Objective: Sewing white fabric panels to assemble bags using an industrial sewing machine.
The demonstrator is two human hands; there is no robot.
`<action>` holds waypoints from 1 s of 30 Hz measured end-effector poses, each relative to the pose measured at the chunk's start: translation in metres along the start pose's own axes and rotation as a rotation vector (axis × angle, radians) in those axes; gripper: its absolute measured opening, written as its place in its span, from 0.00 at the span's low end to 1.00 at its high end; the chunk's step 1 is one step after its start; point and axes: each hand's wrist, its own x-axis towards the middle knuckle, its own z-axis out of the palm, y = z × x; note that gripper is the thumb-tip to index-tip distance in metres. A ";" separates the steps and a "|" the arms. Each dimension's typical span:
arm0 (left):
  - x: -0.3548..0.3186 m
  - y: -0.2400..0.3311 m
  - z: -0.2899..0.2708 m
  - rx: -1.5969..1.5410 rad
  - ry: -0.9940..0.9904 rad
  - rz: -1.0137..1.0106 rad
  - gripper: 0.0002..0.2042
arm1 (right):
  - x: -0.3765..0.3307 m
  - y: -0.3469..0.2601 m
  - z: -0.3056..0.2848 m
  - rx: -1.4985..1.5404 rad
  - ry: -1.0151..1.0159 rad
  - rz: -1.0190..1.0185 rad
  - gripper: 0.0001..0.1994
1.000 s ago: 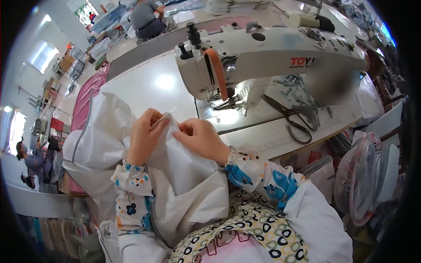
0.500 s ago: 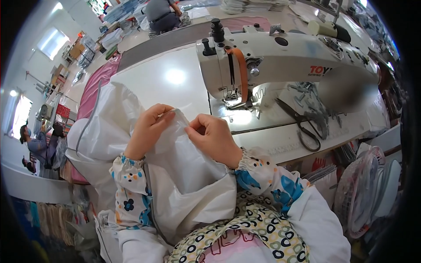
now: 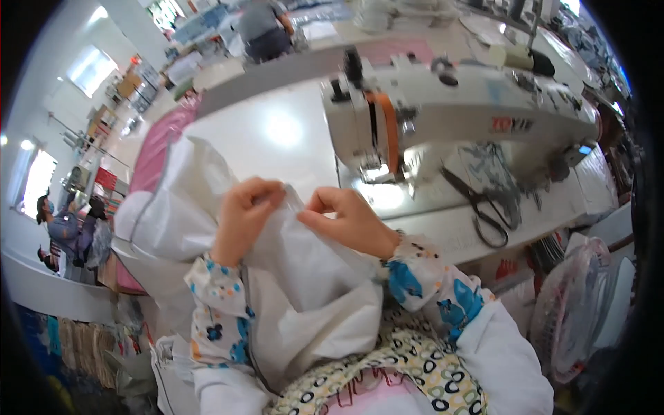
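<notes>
A large white sheet of smooth cloth (image 3: 315,277) with grey edging spreads over my lap and the left side of the sewing table. My left hand (image 3: 247,216) pinches its upper edge between thumb and fingers. Just to the right, my right hand (image 3: 354,223) is closed, thumb against forefinger, on the same edge of the cloth. A short stretch of that edge shows between the two hands. Beyond my right hand stands a white sewing machine (image 3: 456,104) with an orange strip on its head; its lit needle area is apart from the cloth.
Black-handled scissors (image 3: 478,207) lie on the table right of the needle area, beside a heap of small grey pieces (image 3: 508,176). A plastic-wrapped fan (image 3: 570,311) stands at the lower right. One person (image 3: 264,31) is at the back, others (image 3: 69,228) at far left.
The view has shifted a little, so the machine and table sit lower and further right. Both hands keep their pinch on the cloth edge, with little movement against it.
</notes>
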 end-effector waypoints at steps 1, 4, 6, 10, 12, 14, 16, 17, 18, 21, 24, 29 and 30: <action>-0.003 0.002 -0.001 -0.062 0.035 0.055 0.05 | 0.011 0.012 -0.008 0.224 -0.033 -0.021 0.10; 0.001 0.056 0.023 0.082 0.055 0.294 0.03 | 0.039 0.096 -0.004 -0.110 -0.111 -0.290 0.12; 0.007 0.076 0.036 0.149 0.069 0.330 0.03 | 0.031 0.149 0.017 0.707 -0.272 -0.063 0.15; 0.020 0.048 0.051 0.204 -0.189 0.262 0.04 | -0.091 0.100 0.087 0.795 0.031 0.260 0.18; 0.029 0.017 0.062 0.181 -0.214 0.160 0.05 | -0.109 0.054 0.057 0.832 0.209 0.431 0.20; 0.044 -0.009 0.077 0.105 -0.249 0.108 0.06 | -0.098 0.014 0.032 0.855 0.391 0.573 0.22; 0.057 -0.019 0.088 0.040 -0.273 0.062 0.07 | -0.070 0.063 -0.017 0.948 0.094 0.267 0.16; 0.061 -0.021 0.089 0.051 -0.271 0.029 0.07 | -0.061 0.068 -0.026 0.949 0.106 0.276 0.16; 0.064 -0.021 0.094 0.061 -0.273 0.000 0.08 | -0.053 0.071 -0.031 0.542 0.215 0.328 0.15; 0.067 -0.023 0.105 0.017 -0.312 -0.096 0.09 | -0.048 0.070 -0.023 -0.201 0.385 0.247 0.13; 0.070 -0.018 0.111 0.086 -0.337 -0.136 0.08 | -0.055 0.058 -0.011 -0.510 0.506 0.046 0.14; 0.078 -0.029 0.126 0.041 -0.259 -0.076 0.08 | -0.061 0.056 -0.013 -0.984 0.343 0.097 0.23; 0.080 -0.032 0.129 0.061 -0.251 -0.035 0.09 | -0.060 0.054 -0.014 -0.983 0.337 0.102 0.23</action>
